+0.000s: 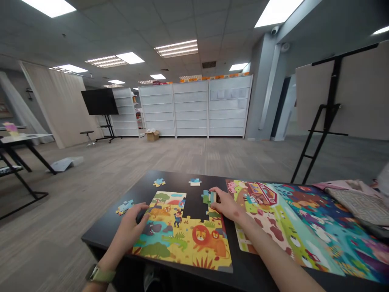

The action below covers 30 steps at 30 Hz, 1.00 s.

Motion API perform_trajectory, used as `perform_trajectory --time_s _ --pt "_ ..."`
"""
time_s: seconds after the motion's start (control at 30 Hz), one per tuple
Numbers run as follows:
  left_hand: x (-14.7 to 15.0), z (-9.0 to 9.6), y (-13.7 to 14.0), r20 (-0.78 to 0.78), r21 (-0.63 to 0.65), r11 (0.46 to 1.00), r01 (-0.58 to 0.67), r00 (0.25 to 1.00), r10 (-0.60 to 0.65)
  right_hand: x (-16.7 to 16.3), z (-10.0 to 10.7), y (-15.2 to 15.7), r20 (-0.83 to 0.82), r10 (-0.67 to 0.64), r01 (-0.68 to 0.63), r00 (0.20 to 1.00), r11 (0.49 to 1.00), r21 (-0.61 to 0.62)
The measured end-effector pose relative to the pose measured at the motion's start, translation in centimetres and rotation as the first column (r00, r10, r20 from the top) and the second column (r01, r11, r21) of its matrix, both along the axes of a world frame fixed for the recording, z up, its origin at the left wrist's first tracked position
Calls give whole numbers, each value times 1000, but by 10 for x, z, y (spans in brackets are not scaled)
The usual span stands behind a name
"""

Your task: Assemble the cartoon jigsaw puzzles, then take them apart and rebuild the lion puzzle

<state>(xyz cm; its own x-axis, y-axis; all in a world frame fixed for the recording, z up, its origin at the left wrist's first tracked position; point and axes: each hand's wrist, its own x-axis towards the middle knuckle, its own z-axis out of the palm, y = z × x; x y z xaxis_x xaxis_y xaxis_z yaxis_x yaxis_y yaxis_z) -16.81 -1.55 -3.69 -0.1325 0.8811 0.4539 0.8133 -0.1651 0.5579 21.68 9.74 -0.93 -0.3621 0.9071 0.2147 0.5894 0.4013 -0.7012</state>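
A partly assembled jigsaw puzzle (164, 239) with lions, a crocodile and trees lies on the black table, with a gap at its upper right. My right hand (226, 206) pinches a green and blue puzzle piece (206, 197) at the upper right of that gap. At the puzzle's left edge rests my left hand (132, 223), its thumb and fingers apart and holding nothing. A loose blue puzzle piece (124, 207) lies just beyond it. Farther back are a blue and yellow piece (159, 182) and a blue and white piece (195, 182).
To the right lie a farm picture puzzle (267, 227) and a dark colourful one (328, 219). A patterned bag (358, 200) sits at the table's right end. The black table (106, 227) has its left edge near my left arm. An easel (330, 101) stands behind on the right.
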Motion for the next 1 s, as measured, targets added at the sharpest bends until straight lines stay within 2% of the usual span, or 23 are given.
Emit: perform_trajectory --time_s 0.23,0.43,0.57,0.67,0.73,0.8,0.9,1.0 --pt "29 12 -2 -45 -27 991 128 991 -129 2 -2 5 -16 72 -71 997 997 16" --pt "65 34 -8 -48 -95 972 213 975 -219 -3 -4 4 44 44 -50 998 989 140" --pt "88 41 -7 -57 -100 950 296 952 -302 -9 -6 4 20 5 -8 1000 983 186" --pt "106 40 1 61 -57 947 315 948 -312 -19 -5 -1 -128 30 -18 991 995 97" --pt "118 39 10 213 -47 944 327 926 -311 -27 -4 -7 -291 85 -99 953 994 -34" --pt "130 38 21 335 -57 935 350 889 -312 -35 -3 -13 -419 114 -194 901 969 -153" --pt "145 37 34 439 -39 925 378 838 -324 -41 -1 -19 -483 118 -257 868 938 -232" --pt "155 38 42 496 -1 922 386 801 -335 -41 2 -22 -493 105 -255 863 935 -246"
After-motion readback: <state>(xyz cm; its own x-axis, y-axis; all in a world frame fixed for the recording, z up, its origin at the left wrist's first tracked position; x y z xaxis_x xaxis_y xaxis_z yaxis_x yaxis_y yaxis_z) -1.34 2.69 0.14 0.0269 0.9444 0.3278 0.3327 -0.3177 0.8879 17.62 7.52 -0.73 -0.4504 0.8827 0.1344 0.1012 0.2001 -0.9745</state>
